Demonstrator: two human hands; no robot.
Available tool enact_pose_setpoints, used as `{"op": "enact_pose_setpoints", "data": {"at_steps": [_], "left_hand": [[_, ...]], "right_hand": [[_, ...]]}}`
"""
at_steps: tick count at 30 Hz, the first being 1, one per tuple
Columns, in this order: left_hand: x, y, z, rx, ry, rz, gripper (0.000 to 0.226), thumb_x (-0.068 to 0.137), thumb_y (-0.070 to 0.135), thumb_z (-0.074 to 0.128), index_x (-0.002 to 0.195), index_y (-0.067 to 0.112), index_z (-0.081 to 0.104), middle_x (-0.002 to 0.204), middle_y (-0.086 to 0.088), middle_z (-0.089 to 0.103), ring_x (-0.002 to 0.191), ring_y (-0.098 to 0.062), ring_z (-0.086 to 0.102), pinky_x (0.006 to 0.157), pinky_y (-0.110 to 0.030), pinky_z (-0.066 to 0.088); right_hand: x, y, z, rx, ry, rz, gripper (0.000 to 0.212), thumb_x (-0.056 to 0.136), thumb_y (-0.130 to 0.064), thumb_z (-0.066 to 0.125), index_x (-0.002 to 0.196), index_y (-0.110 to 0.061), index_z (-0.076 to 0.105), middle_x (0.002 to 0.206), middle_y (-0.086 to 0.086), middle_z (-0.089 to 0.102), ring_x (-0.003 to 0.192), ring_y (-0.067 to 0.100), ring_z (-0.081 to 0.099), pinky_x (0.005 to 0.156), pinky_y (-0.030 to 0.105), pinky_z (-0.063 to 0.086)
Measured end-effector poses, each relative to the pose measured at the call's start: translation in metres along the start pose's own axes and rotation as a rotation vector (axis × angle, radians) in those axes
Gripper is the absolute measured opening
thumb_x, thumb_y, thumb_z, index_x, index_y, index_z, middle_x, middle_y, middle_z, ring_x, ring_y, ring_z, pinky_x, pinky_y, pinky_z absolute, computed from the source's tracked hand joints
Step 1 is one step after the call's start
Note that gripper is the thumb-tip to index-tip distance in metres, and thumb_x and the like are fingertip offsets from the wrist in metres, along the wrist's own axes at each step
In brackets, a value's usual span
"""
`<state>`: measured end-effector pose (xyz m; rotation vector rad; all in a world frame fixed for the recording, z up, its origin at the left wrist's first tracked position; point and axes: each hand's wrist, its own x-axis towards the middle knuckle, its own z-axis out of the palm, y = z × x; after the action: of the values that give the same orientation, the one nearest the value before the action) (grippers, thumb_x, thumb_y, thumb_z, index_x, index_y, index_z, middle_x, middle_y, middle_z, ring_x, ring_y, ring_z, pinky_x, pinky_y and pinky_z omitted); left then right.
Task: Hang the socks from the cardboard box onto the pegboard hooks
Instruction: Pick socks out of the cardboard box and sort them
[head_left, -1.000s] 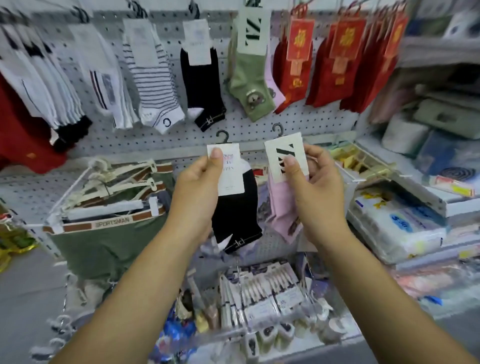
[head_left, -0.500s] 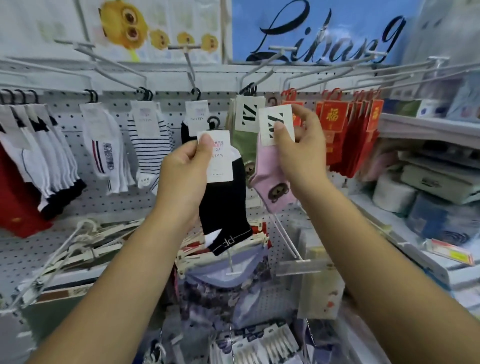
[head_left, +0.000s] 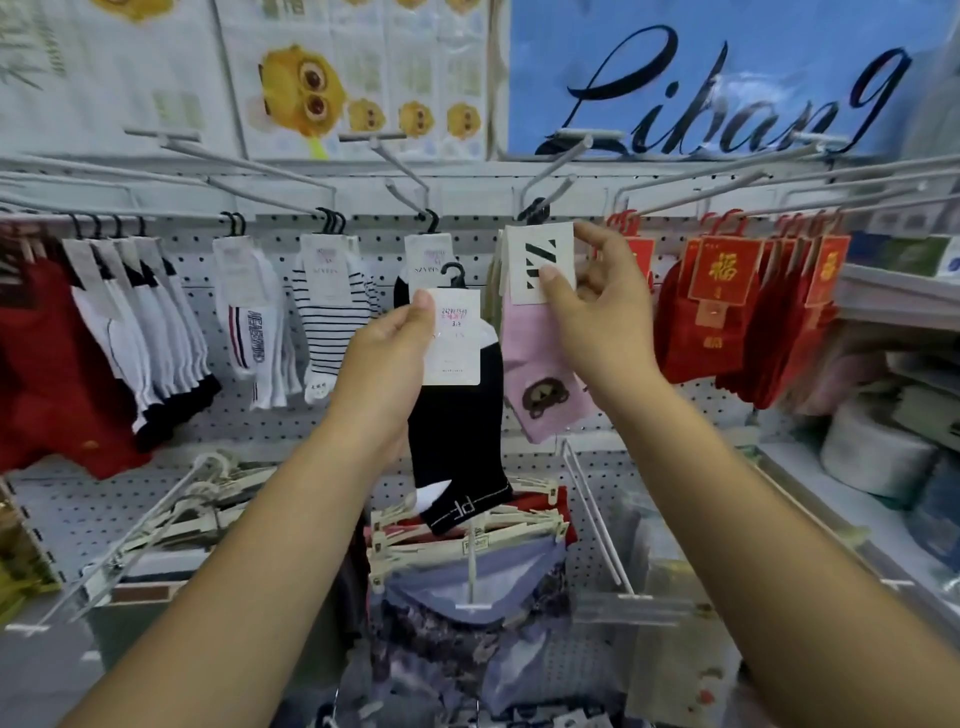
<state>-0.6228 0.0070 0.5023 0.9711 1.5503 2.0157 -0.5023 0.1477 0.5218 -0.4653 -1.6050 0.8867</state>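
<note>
Two socks are held up at the pegboard (head_left: 467, 244): the left hand (head_left: 387, 358) pinches a black sock (head_left: 457, 441) marked "PF"; at its three o'clock, the right hand (head_left: 592, 312) grips a pink sock (head_left: 540, 384), card reading "ZZ".

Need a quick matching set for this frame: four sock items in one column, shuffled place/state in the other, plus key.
1. black sock
2. pink sock
3. striped socks
4. red socks

A. hanging right of the right hand
B. held by its card in the left hand
C. hanging left of the left hand
D. held by its card in the right hand, up at a peg

Pairs: 1-B, 2-D, 3-C, 4-A
</note>
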Motion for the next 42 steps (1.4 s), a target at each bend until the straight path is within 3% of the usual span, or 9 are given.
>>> {"op": "enact_pose_setpoints", "data": {"at_steps": [7, 10, 14, 18, 21, 25, 30, 37, 42], "left_hand": [[0.005, -0.009, 0.006, 0.034, 0.018, 0.018, 0.03, 0.103, 0.042, 0.058, 0.084, 0.038, 0.081, 0.097, 0.001, 0.081, 0.094, -0.023, 0.077, 0.091, -0.051, 0.06], [0.009, -0.009, 0.01, 0.035, 0.067, 0.071, 0.026, 0.102, 0.035, 0.061, 0.084, 0.038, 0.08, 0.097, 0.002, 0.08, 0.096, -0.023, 0.077, 0.089, -0.047, 0.061], [0.013, -0.008, 0.011, -0.016, 0.098, 0.125, 0.017, 0.099, 0.033, 0.066, 0.092, 0.027, 0.08, 0.101, -0.004, 0.08, 0.099, -0.027, 0.076, 0.085, -0.045, 0.063], [0.018, -0.001, 0.006, 0.059, 0.137, 0.21, 0.017, 0.098, 0.031, 0.068, 0.088, 0.03, 0.081, 0.098, -0.001, 0.08, 0.096, -0.019, 0.076, 0.084, -0.038, 0.061], [0.024, 0.013, 0.0, 0.089, 0.177, 0.226, 0.022, 0.097, 0.027, 0.069, 0.08, 0.034, 0.082, 0.093, 0.004, 0.081, 0.092, -0.013, 0.076, 0.086, -0.034, 0.06], [0.034, 0.034, -0.005, 0.273, 0.301, 0.389, 0.001, 0.093, 0.031, 0.075, 0.094, 0.031, 0.075, 0.095, 0.007, 0.078, 0.091, -0.004, 0.071, 0.078, -0.017, 0.054], [0.035, 0.057, 0.0, 0.391, 0.417, 0.597, 0.021, 0.088, 0.031, 0.08, 0.103, 0.018, 0.073, 0.089, 0.011, 0.072, 0.079, 0.008, 0.064, 0.073, -0.008, 0.049], [0.036, 0.063, 0.0, 0.453, 0.362, 0.698, 0.014, 0.091, 0.024, 0.077, 0.08, 0.031, 0.074, 0.079, 0.009, 0.075, 0.079, -0.008, 0.07, 0.075, -0.024, 0.056], [0.042, 0.056, -0.009, 0.393, 0.329, 0.686, 0.009, 0.088, 0.027, 0.08, 0.083, 0.033, 0.075, 0.084, 0.012, 0.077, 0.082, -0.005, 0.071, 0.079, -0.022, 0.057]], "right_hand": [[-0.034, 0.009, -0.007, -0.09, 0.125, -0.012, 0.027, 0.091, -0.019, 0.074, 0.11, -0.025, 0.056, 0.101, -0.009, 0.06, 0.084, 0.001, 0.059, 0.073, 0.014, 0.05], [-0.052, 0.009, 0.001, -0.022, -0.021, 0.032, 0.02, 0.091, -0.024, 0.074, 0.1, -0.022, 0.056, 0.092, -0.01, 0.061, 0.076, -0.003, 0.056, 0.07, 0.011, 0.047], [-0.054, 0.004, 0.014, 0.064, -0.188, 0.058, 0.025, 0.094, -0.029, 0.07, 0.115, -0.019, 0.06, 0.098, -0.009, 0.066, 0.087, -0.002, 0.063, 0.074, 0.011, 0.05], [-0.039, -0.003, 0.027, 0.051, -0.276, -0.007, 0.033, 0.1, -0.021, 0.062, 0.13, -0.029, 0.056, 0.093, -0.003, 0.071, 0.086, 0.009, 0.067, 0.076, 0.026, 0.056], [-0.028, -0.008, 0.042, 0.128, -0.334, -0.037, 0.044, 0.098, -0.019, 0.065, 0.139, -0.03, 0.054, 0.098, -0.002, 0.067, 0.089, 0.009, 0.067, 0.077, 0.018, 0.054], [-0.01, -0.013, 0.062, 0.155, -0.2, -0.061, 0.043, 0.099, -0.015, 0.063, 0.141, -0.024, 0.056, 0.107, 0.004, 0.068, 0.097, 0.014, 0.066, 0.084, 0.022, 0.054], [0.012, -0.018, 0.083, 0.02, -0.157, -0.06, 0.045, 0.101, -0.014, 0.059, 0.145, -0.019, 0.053, 0.133, 0.004, 0.064, 0.121, 0.017, 0.058, 0.1, 0.021, 0.043], [0.031, -0.006, 0.101, -0.098, -0.209, -0.14, 0.045, 0.1, -0.011, 0.059, 0.144, -0.014, 0.055, 0.139, 0.008, 0.062, 0.13, 0.022, 0.055, 0.111, 0.033, 0.042], [0.04, 0.006, 0.109, -0.165, -0.248, -0.096, 0.042, 0.1, -0.009, 0.058, 0.141, -0.009, 0.056, 0.139, 0.008, 0.063, 0.131, 0.024, 0.055, 0.105, 0.021, 0.037]]}}
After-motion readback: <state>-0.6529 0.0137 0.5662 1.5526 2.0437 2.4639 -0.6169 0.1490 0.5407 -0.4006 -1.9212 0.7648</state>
